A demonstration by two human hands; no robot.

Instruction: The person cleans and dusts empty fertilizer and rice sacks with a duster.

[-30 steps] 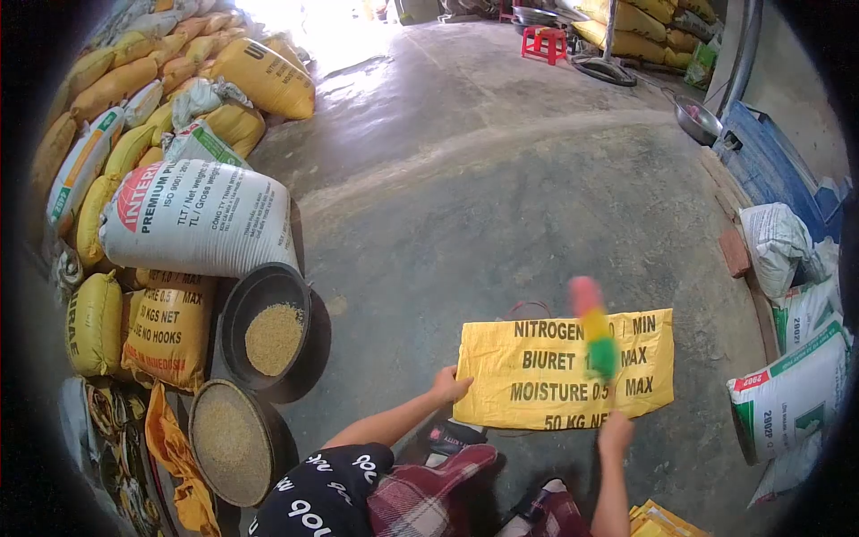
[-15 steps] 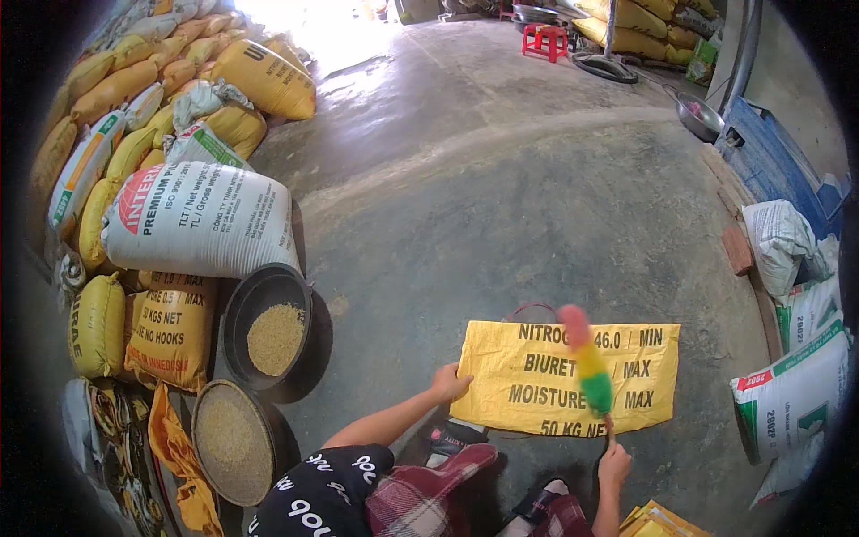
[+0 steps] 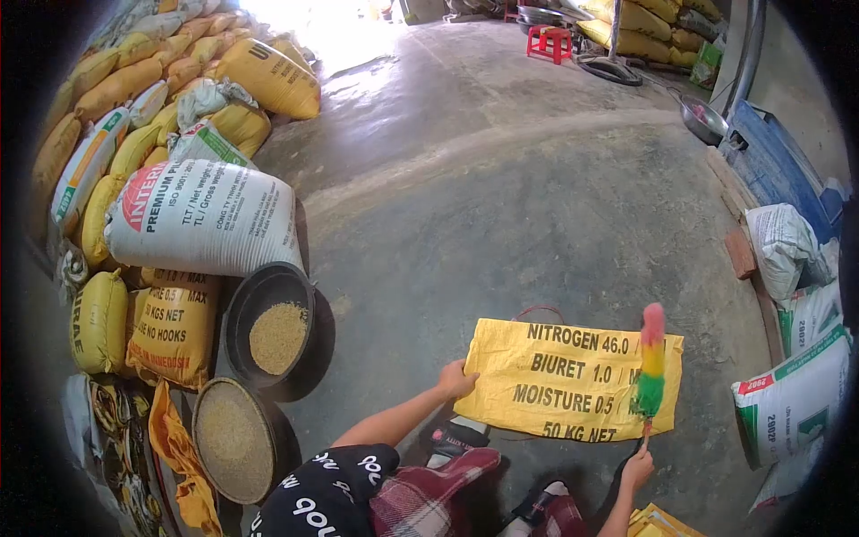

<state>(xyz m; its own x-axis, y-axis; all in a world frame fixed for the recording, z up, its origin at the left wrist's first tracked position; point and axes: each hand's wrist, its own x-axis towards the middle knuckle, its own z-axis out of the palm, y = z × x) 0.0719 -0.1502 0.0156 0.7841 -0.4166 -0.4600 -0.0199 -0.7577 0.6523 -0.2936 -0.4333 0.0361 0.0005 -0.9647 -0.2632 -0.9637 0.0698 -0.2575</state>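
Note:
My left hand (image 3: 458,379) grips the left edge of a yellow woven sack (image 3: 564,380), which is spread flat and printed with black lettering. In my right hand (image 3: 639,469), fingers wrapped round its handle, is a feather duster (image 3: 652,362) banded pink, yellow and green. The duster's head points away from me and overlaps the right part of the sack, hiding some of the print. A thin reddish loop (image 3: 540,310) shows just past the sack's far edge.
To the left, a black basin (image 3: 234,327) and a round woven basket (image 3: 204,465) hold grain, beside a big white sack (image 3: 206,219) and piled yellow sacks (image 3: 125,89). White sacks (image 3: 792,394) line the right side. Folded yellow sacks (image 3: 662,522) lie near my right foot.
My right hand has swung the duster rightward across the sack, uncovering print in the middle. My left hand, still on the sack's edge, has shifted slightly right and away.

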